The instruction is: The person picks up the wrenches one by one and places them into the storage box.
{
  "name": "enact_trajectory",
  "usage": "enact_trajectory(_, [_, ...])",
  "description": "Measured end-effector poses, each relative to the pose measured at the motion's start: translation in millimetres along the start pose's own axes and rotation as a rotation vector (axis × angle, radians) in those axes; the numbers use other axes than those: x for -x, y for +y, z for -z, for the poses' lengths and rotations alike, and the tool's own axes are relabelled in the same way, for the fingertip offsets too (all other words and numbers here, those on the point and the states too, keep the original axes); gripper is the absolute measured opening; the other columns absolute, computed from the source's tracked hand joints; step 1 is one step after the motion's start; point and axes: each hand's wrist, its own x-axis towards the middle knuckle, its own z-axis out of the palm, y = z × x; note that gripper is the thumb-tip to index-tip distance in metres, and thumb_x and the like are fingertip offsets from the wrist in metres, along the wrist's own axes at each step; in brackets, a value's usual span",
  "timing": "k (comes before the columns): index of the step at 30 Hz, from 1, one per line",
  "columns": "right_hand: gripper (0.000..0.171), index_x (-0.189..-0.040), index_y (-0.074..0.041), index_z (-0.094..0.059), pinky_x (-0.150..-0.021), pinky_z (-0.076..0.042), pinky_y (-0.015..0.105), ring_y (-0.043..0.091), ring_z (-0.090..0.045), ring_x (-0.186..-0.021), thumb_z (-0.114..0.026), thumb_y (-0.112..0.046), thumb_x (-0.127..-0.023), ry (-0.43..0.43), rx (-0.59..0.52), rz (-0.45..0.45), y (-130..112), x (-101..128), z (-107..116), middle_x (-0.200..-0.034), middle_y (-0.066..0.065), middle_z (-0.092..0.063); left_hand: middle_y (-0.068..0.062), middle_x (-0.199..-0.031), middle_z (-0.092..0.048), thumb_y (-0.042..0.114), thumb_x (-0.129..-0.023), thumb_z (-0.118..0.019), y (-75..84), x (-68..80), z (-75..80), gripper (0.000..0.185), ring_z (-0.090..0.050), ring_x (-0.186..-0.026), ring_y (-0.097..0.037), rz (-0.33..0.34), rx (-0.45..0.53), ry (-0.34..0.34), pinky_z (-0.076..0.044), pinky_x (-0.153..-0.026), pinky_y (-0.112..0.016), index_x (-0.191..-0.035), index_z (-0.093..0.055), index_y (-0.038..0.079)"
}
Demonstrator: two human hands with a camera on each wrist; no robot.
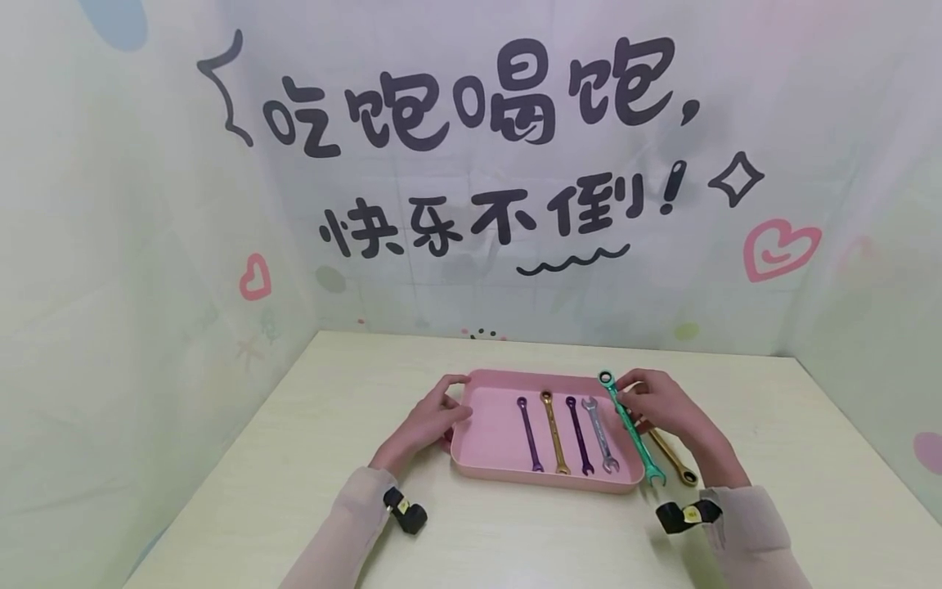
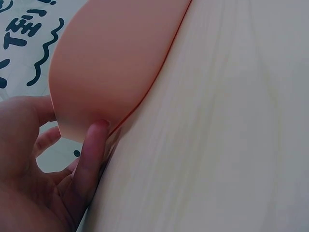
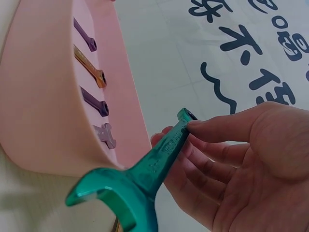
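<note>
The work in hand looks like bringing a green wrench (image 1: 629, 425) to the pink tray (image 1: 486, 425) on the counter (image 1: 515, 536). The right hand (image 1: 668, 402) pinches that wrench by its ring end, aslant at the tray's right wall, forked end toward the near side. The left hand (image 1: 427, 419) grips the tray's left end. Inside, from left to right, lie a purple wrench (image 1: 530, 433), a gold wrench (image 1: 554, 429), a second purple wrench (image 1: 580, 433) and a silver wrench (image 1: 600, 433), roughly side by side. If the green one is to join them, the next move would call for lifting its forked end clear of the right rim and lowering it right of the silver one, the left hand steadying the tray.

The head view shows another gold wrench (image 1: 671, 455) on the counter, partly hidden by the right hand; the right wrist view catches only a sliver of it, but makes plain the thumb against the green shank. Only the left wrist view shows the left thumb pressed on the tray's outer wall, with none of the wrenches visible there
</note>
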Motion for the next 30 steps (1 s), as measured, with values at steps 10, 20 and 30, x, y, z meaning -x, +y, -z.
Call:
enact_trajectory(10, [0.036, -0.132, 0.01, -0.054, -0.066, -0.064, 0.038, 0.02, -0.065, -0.075, -0.056, -0.014, -0.104, 0.009, -0.009, 0.001, 0.7, 0.5, 4.5, -0.096, 0.018, -0.068, -0.013, -0.111, -0.061, 0.027, -0.1, -0.065, 1.3, -0.6, -0.1, 0.055, -0.063, -0.066, -0.019, 0.01, -0.011, 0.009, -0.056, -0.049, -0.029, -0.151, -0.044, 0.034])
enact_trajectory(20, [0.035, -0.13, 0.008, -0.056, -0.066, -0.063, 0.037, 0.02, -0.065, -0.074, -0.058, -0.014, -0.103, -0.007, -0.002, -0.005, 4.4, -2.1, 0.7, -0.093, 0.016, -0.067, -0.013, -0.111, -0.061, 0.027, -0.1, -0.065, -0.8, -1.0, -0.8, 0.056, -0.062, -0.065, -0.019, 0.005, -0.006, 0.005, -0.056, -0.048, -0.029, -0.151, -0.044, 0.034])
enact_trajectory(30, [0.036, -0.131, 0.008, -0.056, -0.064, -0.062, 0.035, 0.021, -0.062, -0.074, -0.058, -0.015, -0.103, -0.024, -0.013, 0.01, 4.6, -4.2, -4.3, -0.096, 0.017, -0.068, -0.013, -0.11, -0.061, 0.027, -0.1, -0.064, -1.4, -1.6, -0.8, 0.055, -0.063, -0.065, -0.019, 0.004, 0.0, 0.007, -0.056, -0.049, -0.029, -0.151, -0.044, 0.035])
